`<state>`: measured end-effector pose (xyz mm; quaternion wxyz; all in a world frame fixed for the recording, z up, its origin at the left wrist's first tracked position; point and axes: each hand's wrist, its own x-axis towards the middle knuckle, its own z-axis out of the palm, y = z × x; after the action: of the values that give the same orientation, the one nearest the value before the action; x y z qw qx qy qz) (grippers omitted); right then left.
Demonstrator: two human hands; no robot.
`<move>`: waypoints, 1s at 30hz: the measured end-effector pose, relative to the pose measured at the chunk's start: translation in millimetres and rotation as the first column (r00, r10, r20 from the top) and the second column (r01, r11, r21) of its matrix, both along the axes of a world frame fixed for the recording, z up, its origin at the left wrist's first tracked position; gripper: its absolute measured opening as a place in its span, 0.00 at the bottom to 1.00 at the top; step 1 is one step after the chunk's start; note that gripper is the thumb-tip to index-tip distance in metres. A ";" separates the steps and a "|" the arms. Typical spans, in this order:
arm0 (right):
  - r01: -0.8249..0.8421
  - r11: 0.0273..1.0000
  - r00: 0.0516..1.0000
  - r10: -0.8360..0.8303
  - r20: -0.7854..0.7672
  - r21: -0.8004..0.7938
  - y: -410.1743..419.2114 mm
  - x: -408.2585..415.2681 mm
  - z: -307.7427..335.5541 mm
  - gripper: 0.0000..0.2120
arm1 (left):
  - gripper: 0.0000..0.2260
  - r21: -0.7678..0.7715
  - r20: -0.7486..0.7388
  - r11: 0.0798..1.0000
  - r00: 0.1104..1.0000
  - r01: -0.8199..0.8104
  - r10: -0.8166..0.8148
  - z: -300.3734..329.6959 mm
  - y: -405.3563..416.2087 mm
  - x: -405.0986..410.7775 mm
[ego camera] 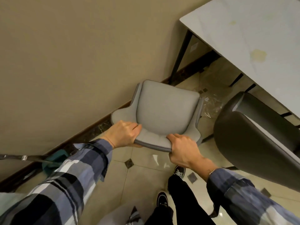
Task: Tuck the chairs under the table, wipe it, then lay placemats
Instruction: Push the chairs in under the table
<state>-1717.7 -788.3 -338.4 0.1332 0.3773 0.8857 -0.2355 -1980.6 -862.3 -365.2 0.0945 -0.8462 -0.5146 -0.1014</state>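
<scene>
Head view: looked down past both arms at a corner where the wall met the tiled floor.
Surface [243,26]: a white top at upper right, marked with yellowish stains, standing on dark legs.
Dark chair [253,143]: stood at the right, its seat already partly under the surface edge.
Grey chair [164,111]: sat out on the floor beside the wall, left of the surface and apart from it; its seat pointed away from the person toward the table leg, backrest nearest the body, the backrest's long line running left to right.
Hands: left hand [123,134] and right hand [183,151] each curled around the backrest's top rim, one at either end.
Doing it well: probably best to turn the seat toward the open side, keep both grips even so it tracks straight, and steer the legs clear of the table leg and the dark chair.
</scene>
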 end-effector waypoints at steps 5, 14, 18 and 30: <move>-0.114 0.976 0.993 0.114 -0.008 -0.183 13.1 0.6 0.9 0.28 | 0.26 -0.042 0.052 0.998 0.998 -0.036 0.039 -1.1 -8.8 3.2; -0.071 0.976 0.997 0.068 -0.022 -0.207 13.1 3.1 6.6 0.27 | 0.14 -0.099 0.079 0.988 0.991 0.117 -0.109 2.5 8.1 0.7; 0.002 0.982 1.000 0.002 0.020 -0.191 6.3 5.9 6.6 0.24 | 0.11 -0.135 0.100 0.965 0.972 0.225 -0.213 -1.1 14.5 -1.9; 0.417 0.907 0.907 -0.419 -0.036 -0.054 -28.7 -40.5 -2.1 0.21 | 0.11 -0.248 -0.028 0.867 0.892 0.432 -0.452 -2.5 101.8 -48.6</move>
<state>-1758.2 -817.0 -340.5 0.0673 0.5493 0.7818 -0.2874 -2029.1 -760.6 -367.7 -0.0100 -0.9501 -0.3111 -0.0225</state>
